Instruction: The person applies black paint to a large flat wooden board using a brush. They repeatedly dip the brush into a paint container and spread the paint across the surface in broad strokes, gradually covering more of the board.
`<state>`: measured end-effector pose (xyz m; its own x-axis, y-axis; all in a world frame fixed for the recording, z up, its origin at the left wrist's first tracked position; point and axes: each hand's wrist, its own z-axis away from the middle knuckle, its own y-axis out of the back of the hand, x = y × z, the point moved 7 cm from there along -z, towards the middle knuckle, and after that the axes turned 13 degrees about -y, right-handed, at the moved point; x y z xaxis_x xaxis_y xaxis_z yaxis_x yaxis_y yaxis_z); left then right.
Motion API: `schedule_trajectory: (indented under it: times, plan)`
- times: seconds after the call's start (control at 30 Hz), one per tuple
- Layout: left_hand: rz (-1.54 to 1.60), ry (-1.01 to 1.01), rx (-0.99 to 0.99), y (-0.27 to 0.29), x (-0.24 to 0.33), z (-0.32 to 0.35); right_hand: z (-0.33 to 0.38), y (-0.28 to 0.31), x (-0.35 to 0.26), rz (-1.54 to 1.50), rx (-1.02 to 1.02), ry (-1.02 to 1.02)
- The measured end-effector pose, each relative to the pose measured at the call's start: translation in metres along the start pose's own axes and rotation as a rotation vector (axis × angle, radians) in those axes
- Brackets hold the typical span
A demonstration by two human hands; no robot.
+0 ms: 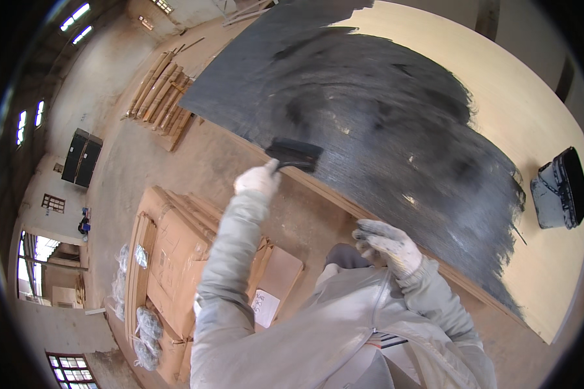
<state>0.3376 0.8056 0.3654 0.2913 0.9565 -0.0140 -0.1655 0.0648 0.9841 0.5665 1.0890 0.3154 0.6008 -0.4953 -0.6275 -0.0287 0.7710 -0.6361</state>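
Note:
My left hand (258,179), in a whitish glove, is closed round the handle of a wide black paint brush (295,154). The brush is over the near edge of a large pale board (525,84), towards its left part. Streaky black paint (370,123) covers most of the board, while the far and right margins are bare wood colour. My right hand (390,246), in a glove with dark stains, is by the board's near edge in front of my body. Its fingers are loosely bent and apart from the thumb, with nothing seen in them.
A paint-smeared bucket (555,194) stands on the board's bare right end. To my left is a stack of brown cardboard packages (169,253), with clear plastic bundles (148,337) beside it. Wrapped lengths (159,91) lie on the floor beyond. A dark cabinet (82,157) stands by the wall.

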Motion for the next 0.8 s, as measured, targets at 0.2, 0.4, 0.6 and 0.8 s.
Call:
schedule_trajectory:
  times: [0.2, 0.4, 0.6, 0.8]
  plan:
    - [-0.214, -0.224, -0.307, 0.033, 0.003, -0.016, 0.001, 0.017, -0.034, 0.022, 0.230, 0.236]
    - [-0.155, -0.269, -0.239, 0.060, -0.070, -0.121, -0.041, 0.004, -0.017, -0.174, 0.352, 0.350]
    - [-0.150, -0.456, -0.193, 0.048, -0.059, -0.180, -0.088, -0.053, -0.018, -0.057, 0.436, 0.259]
    - [-0.260, -0.576, -0.324, 0.065, -0.049, -0.185, -0.111, -0.070, 0.003, -0.146, 0.529, 0.185]
